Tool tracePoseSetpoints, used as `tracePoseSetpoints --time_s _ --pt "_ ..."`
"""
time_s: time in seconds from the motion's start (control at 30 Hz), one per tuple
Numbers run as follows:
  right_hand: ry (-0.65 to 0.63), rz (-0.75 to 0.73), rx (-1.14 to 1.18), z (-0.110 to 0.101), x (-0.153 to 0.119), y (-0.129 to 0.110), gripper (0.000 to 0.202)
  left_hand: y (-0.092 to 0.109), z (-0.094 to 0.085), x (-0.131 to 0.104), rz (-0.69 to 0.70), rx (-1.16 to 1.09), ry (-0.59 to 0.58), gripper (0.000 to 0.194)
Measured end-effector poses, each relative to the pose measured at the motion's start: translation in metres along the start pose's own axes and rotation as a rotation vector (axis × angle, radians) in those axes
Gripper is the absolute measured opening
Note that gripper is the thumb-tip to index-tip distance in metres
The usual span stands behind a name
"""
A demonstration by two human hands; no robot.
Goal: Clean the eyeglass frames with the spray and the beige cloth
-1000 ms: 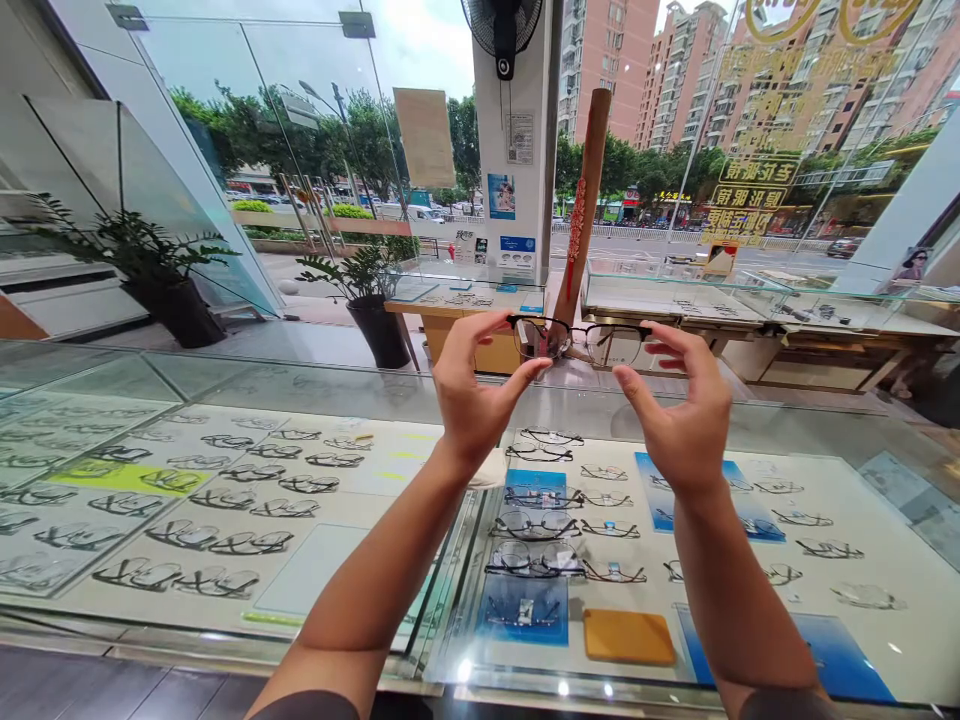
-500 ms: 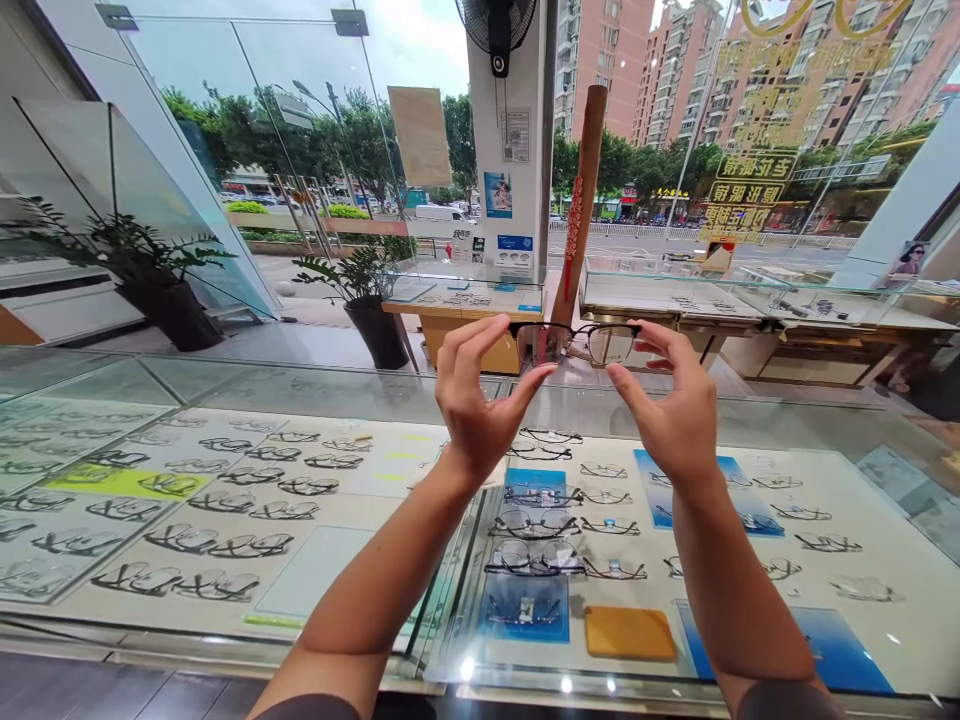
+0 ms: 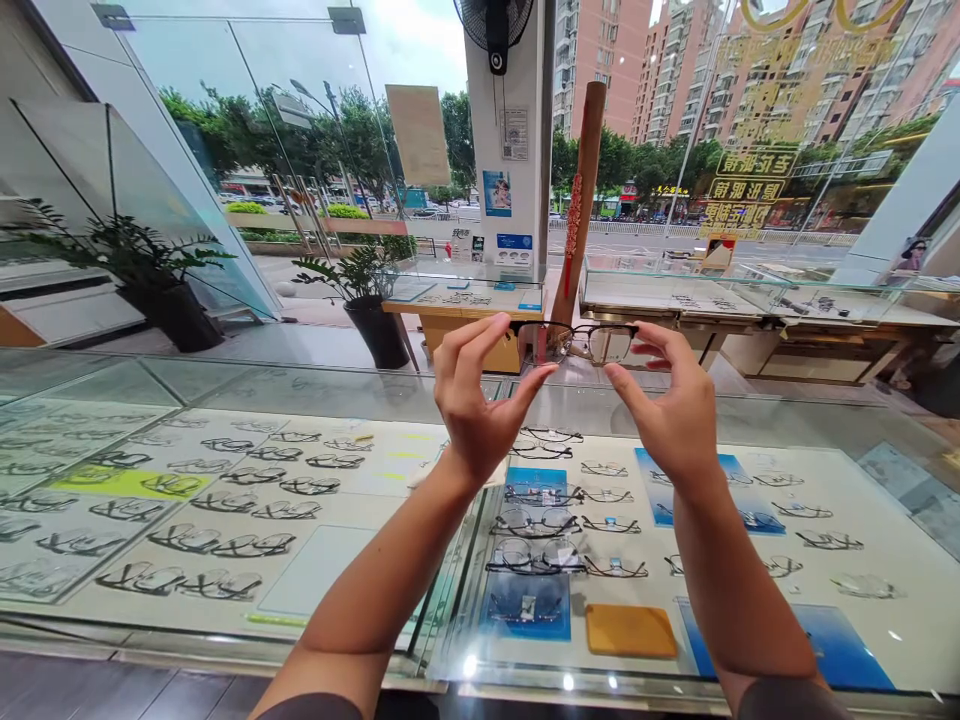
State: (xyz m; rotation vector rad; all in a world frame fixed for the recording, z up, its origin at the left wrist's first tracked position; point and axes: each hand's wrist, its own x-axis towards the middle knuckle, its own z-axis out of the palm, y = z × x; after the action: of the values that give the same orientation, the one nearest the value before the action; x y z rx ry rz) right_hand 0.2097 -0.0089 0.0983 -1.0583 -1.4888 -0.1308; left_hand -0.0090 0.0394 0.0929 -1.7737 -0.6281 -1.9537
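Observation:
A pair of eyeglasses [image 3: 574, 342] with a dark upper rim and clear lenses is held up level in front of me, above the far edge of the glass counter. My left hand [image 3: 480, 390] grips its left end, fingers bent at the top corner and thumb below the lens. At the other end my right hand [image 3: 667, 400] holds the right corner between its fingers, with the thumb low beside the lens. The temples are mostly hidden by my hands.
Beneath my arms a glass display counter [image 3: 450, 590] holds many rows of eyeglasses. An orange-brown case [image 3: 630, 631] lies near its front edge. Beyond stand a potted plant [image 3: 379, 330], a leaning wooden post [image 3: 581, 200] and more display cases [image 3: 675, 290]. A wall fan [image 3: 496, 30] hangs above.
Almost nothing differs. The view has shifted very slightly, and both hands still hold the eyeglasses at nearly the same place.

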Motion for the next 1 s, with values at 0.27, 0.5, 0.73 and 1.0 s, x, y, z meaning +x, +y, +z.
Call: tracePoseSetpoints --time_s 0.27,0.5,0.73,1.0 --pt "0.101 -0.113 -0.032 -0.002 -0.002 -0.011 0.042 -0.017 -0.001 0.006 -0.182 -0.150 -0.106 0.060" --pt "0.130 -0.172 -0.022 -0.004 -0.003 -0.019 0.038 -0.029 -0.001 0.006 -0.282 -0.283 -0.177 0.063" --pt "0.141 -0.178 -0.018 -0.005 -0.004 -0.020 0.038 -0.031 -0.001 0.006 -0.339 -0.296 -0.205 0.063" --pt "0.122 -0.128 -0.010 -0.004 -0.003 -0.018 0.038 -0.024 -0.001 0.005 -0.245 -0.178 -0.140 0.059"
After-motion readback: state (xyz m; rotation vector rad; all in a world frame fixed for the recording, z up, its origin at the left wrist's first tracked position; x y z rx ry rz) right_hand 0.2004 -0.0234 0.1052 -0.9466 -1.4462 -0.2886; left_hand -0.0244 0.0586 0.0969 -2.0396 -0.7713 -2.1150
